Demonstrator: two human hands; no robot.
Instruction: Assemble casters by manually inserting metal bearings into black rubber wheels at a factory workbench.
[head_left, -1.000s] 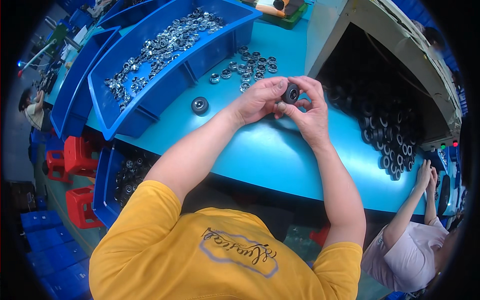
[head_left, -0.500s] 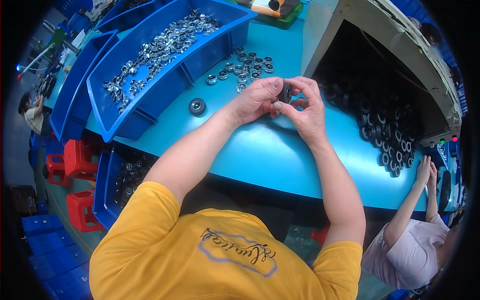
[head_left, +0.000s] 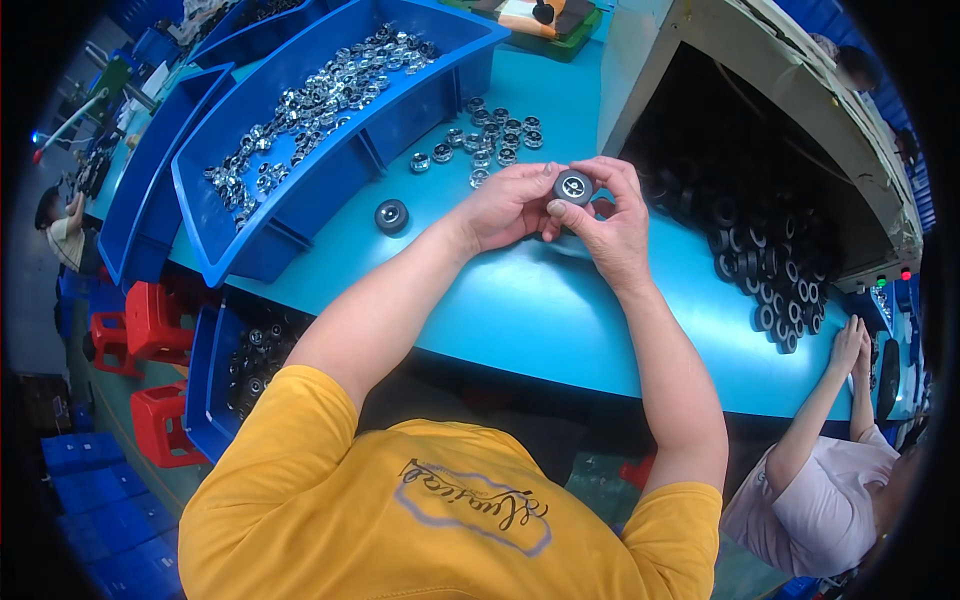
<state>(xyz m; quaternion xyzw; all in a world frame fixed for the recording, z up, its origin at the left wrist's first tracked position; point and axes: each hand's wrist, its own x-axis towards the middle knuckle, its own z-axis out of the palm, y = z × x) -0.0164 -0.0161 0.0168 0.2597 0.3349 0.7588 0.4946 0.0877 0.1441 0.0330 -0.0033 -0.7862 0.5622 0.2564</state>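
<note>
Wheel (head_left: pixel 572 187) now turned face-up, clamped between fingers of left hand (head_left: pixel 510 205) and right hand (head_left: pixel 610 225). Blue bin (head_left: pixel 440 95) holds metal bearings (head_left: pixel 320 100).

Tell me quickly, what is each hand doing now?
Left hand: fingers closed on the small black wheel.
Right hand: fingers closed on the same wheel.

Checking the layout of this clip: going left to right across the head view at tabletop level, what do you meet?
Blue bin of metal rings → lone black wheel → left hand → held wheel → right hand → pile of black wheels.
</note>
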